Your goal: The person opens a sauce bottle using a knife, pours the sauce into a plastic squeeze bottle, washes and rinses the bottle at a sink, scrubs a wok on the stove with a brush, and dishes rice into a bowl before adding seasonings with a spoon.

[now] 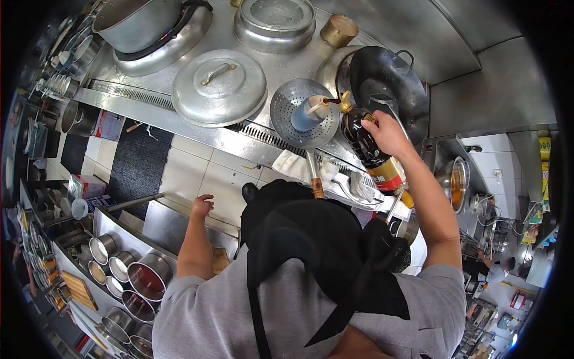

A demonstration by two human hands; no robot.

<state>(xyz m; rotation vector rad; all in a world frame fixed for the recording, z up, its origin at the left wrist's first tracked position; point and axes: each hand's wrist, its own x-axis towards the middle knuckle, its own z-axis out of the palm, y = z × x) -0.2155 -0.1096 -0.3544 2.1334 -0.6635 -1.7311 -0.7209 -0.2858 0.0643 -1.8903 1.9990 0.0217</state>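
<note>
My right hand (387,133) is wrapped round a large sauce bottle (362,143) with dark contents and a red and gold label. The bottle is tilted, and dark liquid runs from its yellow mouth to the top of a small plastic bottle (306,116), which is part-filled with dark liquid. That small bottle stands in a perforated skimmer (281,113), whose wooden handle points toward my apron. My left hand (203,206) hangs out to the side over the floor, holding nothing, its fingers loosely bent and apart.
A black wok (373,72) rests behind the sauce bottle. On the steel stove stand a domed lid (197,96), a large pot (137,30) and a gold tin (339,30). White cloths (292,164) lie along the front edge. Several sauce pots (148,278) sit at lower left.
</note>
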